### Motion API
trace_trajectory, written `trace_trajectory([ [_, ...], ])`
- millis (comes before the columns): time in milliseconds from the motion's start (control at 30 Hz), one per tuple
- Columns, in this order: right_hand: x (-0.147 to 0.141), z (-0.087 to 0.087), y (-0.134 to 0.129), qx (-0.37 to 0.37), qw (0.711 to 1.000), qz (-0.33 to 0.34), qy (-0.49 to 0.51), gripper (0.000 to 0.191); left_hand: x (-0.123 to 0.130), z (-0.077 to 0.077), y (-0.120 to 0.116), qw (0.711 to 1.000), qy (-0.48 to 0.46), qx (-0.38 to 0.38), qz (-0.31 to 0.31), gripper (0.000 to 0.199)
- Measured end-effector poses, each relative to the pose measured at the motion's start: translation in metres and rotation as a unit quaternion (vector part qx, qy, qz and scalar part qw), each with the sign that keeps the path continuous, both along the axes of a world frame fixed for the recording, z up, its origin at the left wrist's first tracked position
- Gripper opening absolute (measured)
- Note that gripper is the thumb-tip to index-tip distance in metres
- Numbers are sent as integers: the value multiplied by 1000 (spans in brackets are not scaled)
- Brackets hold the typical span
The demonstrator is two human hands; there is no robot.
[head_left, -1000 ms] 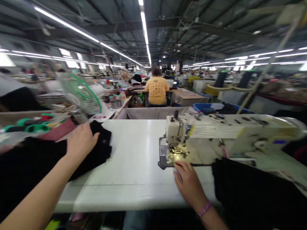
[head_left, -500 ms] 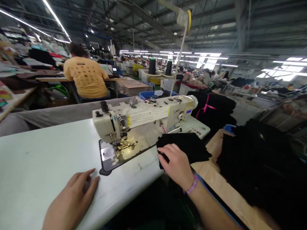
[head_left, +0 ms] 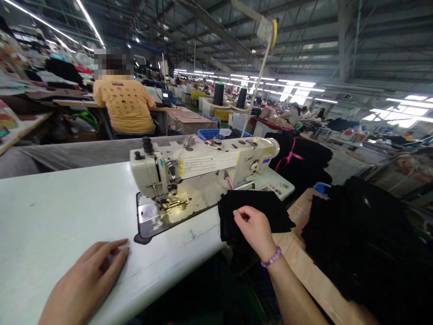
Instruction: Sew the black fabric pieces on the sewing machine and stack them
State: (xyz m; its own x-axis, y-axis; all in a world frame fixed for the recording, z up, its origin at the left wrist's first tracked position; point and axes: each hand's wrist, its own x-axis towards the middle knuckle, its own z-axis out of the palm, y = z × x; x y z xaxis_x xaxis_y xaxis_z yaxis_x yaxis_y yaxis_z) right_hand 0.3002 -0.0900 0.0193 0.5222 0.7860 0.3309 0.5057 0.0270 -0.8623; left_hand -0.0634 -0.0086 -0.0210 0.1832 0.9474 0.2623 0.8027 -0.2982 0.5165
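My left hand (head_left: pixel 89 275) rests on the pale sewing table (head_left: pixel 61 212), its thumb and fingers apart, with nothing in it. Over a stack of black fabric pieces (head_left: pixel 257 201), my right hand (head_left: pixel 255 228) has its thumb and fingertips pinched together on the top cloth. Most of what lies between those fingertips is hidden. The stack sits at the table's right front edge, some of it hanging over. Left of it stands an industrial sewing machine (head_left: pixel 203 158), its needle area above a shiny metal plate (head_left: pixel 150 214).
Right of the table, a big heap of black fabric (head_left: pixel 358 243) lies beside a light brown board (head_left: pixel 304 266). Behind the machine are a black bundle with a pink tie (head_left: pixel 291 155), a blue basket (head_left: pixel 204 134) and thread cones (head_left: pixel 218 95). A person in a yellow shirt (head_left: pixel 123 106) sits ahead.
My right hand has shifted right over the black stack, and its spread fingers have closed into a pinch. The left hand has slid slightly left on the table.
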Motion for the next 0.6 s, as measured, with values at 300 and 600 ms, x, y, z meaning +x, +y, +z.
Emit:
trace_trajectory([
  [300, 41, 35, -21, 140, 974, -53, 168, 35, 28, 25, -15, 988, -42, 127, -79, 35],
  [600, -49, 93, -44, 46, 946, 314, 65, 25, 116, 129, -69, 931, -63, 194, -303, 31],
])
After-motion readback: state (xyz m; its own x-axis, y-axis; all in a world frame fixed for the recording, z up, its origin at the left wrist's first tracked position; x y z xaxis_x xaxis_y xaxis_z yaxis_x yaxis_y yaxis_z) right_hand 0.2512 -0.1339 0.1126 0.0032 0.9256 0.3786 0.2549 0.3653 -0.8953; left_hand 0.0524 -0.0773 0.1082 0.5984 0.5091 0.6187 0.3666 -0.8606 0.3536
